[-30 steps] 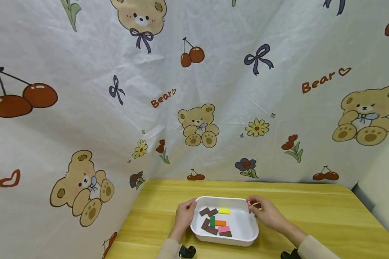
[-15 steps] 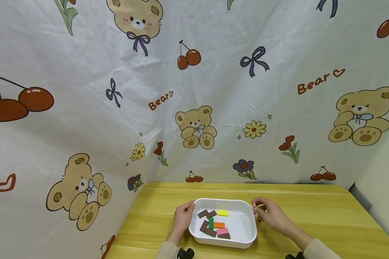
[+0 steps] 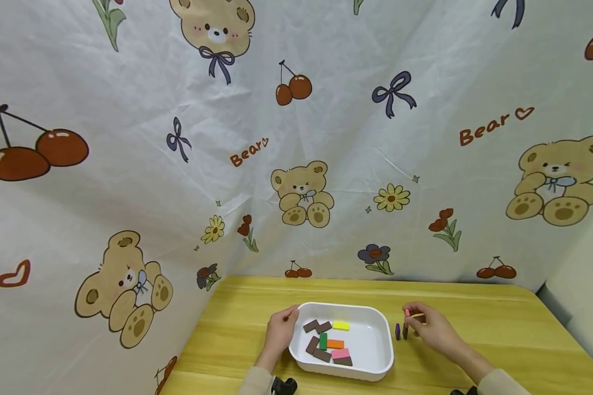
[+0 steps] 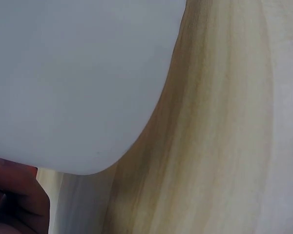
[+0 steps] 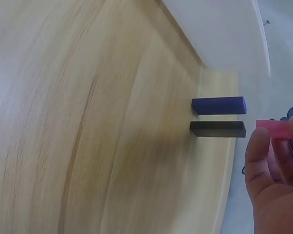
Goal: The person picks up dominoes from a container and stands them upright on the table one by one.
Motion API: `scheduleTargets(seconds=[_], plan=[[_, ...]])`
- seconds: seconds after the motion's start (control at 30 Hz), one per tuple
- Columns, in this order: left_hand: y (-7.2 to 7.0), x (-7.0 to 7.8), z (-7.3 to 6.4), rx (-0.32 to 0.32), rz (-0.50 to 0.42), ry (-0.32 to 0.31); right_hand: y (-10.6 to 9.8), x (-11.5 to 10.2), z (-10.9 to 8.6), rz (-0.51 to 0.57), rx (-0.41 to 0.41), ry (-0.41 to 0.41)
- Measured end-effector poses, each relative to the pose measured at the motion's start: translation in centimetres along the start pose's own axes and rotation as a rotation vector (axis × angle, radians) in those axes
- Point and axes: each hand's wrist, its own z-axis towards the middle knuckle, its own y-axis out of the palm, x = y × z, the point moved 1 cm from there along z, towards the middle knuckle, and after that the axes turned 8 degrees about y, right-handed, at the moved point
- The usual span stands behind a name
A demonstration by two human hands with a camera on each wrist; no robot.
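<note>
My left hand [image 3: 280,331] grips the left back corner of a white plastic tray [image 3: 343,374]. In the left wrist view, its curled fingers [image 4: 24,200] lie against the tray's underside. Right of the tray, my right hand [image 3: 432,328] pinches a small pink block [image 5: 273,128] between thumb and fingers. In the head view, the pink block is held upright above a dark block [image 3: 405,331] that stands on end. Just left of it stands a purple block [image 3: 397,331], also on end, with a narrow gap between them.
Inside the tray lie several brown blocks [image 3: 322,355], a yellow block [image 3: 341,325], a green block [image 3: 323,341], an orange block [image 3: 335,344] and another pink block [image 3: 340,354]. Beneath is a wood-grain table [image 3: 494,329]. A bear-print cloth [image 3: 346,131] hangs behind and at the left.
My right hand has moved right, from the tray's right rim to beyond it, with the pink block. The purple and dark standing blocks now show. My left hand keeps its hold.
</note>
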Motion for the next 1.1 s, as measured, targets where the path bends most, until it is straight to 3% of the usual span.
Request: scheduleTargets(seconds=[0.4, 0.83, 0.97, 1.1], plan=[[-0.3, 0.9, -0.6, 0.013, 0.006, 0.007, 0.0, 2.1, 0.4, -0.006, 0.014, 0.026], [-0.1, 0.8, -0.4, 0.015, 0.01, 0.01, 0.4, 4.3, 0.7, -0.119, 0.048, 0.022], [-0.2, 2.2, -1.0, 0.029, 0.029, 0.012, 0.6, 4.7, 0.7, -0.131, 0.05, 0.016], [-0.6, 5.4, -2.3, 0.043, 0.031, -0.003, 0.6, 5.0, 0.7, -0.13, 0.045, 0.013]])
